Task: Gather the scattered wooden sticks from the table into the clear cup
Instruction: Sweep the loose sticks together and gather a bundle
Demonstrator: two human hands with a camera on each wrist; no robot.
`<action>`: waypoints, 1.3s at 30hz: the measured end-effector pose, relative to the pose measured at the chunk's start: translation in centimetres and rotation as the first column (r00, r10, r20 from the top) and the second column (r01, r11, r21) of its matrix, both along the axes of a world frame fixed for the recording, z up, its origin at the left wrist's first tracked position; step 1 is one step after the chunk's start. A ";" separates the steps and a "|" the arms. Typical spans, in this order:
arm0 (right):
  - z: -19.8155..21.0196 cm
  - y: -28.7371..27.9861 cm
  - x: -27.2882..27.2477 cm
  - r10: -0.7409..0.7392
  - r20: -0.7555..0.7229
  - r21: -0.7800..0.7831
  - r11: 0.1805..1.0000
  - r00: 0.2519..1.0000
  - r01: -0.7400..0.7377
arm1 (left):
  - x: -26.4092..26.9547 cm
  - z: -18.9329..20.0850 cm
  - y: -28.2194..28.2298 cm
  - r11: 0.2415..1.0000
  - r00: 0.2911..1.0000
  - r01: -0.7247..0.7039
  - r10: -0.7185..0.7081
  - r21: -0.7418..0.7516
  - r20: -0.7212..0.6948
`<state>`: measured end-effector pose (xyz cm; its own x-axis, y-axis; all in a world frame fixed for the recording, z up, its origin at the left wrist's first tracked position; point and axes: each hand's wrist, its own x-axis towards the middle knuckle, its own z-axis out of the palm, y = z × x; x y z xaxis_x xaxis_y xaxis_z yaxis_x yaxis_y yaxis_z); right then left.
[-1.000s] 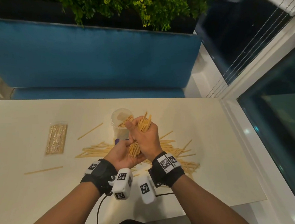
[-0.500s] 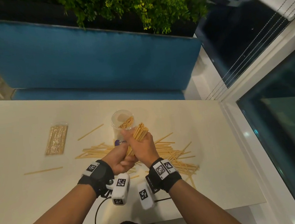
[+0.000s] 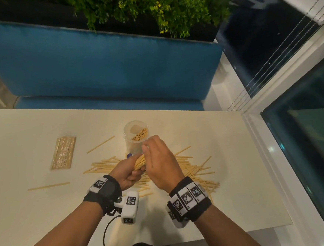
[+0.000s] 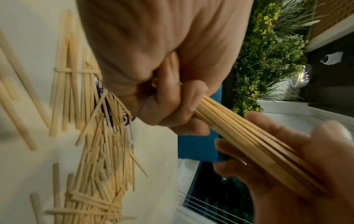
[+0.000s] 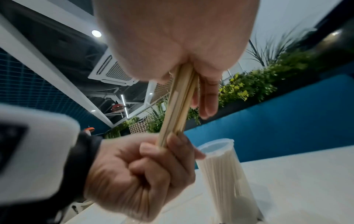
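Note:
The clear cup point(image 3: 135, 134) stands upright at mid-table with several sticks in it; in the right wrist view the cup point(image 5: 224, 174) is just right of my hands. My left hand point(image 3: 129, 171) grips the lower end of a bundle of sticks point(image 3: 140, 162) in its fist, just in front of the cup. My right hand point(image 3: 160, 160) lies against the bundle's upper end with fairly straight fingers point(image 5: 206, 94). The bundle point(image 4: 249, 136) rests across the right palm point(image 4: 287, 166). Loose sticks point(image 3: 192, 169) lie scattered under and right of my hands.
A clear packet of thin sticks point(image 3: 63, 153) lies at the left. Single sticks lie apart: one stick point(image 3: 49, 186) at the front left, another stick point(image 3: 101, 144) left of the cup. Beyond the table's far edge point(image 3: 156, 111) is a blue bench point(image 3: 103, 69).
Both hands and the bundle have come down and towards me, away from the cup's mouth. The right hand's grip on the bundle has loosened to straight fingers.

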<state>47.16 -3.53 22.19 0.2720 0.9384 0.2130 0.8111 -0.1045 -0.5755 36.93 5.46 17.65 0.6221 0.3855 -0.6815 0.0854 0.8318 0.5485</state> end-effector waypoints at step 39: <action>-5.2 14.2 3.2 -0.119 0.151 -0.414 0.894 0.981 0.172 | 1.4 -3.0 10.4 0.364 0.911 0.401 -0.063 0.841 -0.407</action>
<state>50.40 10.71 17.04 0.4103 0.8985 -0.1563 0.8274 -0.4388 -0.3505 38.35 15.81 14.66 0.6569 0.7340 -0.1724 0.4635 -0.2127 0.8602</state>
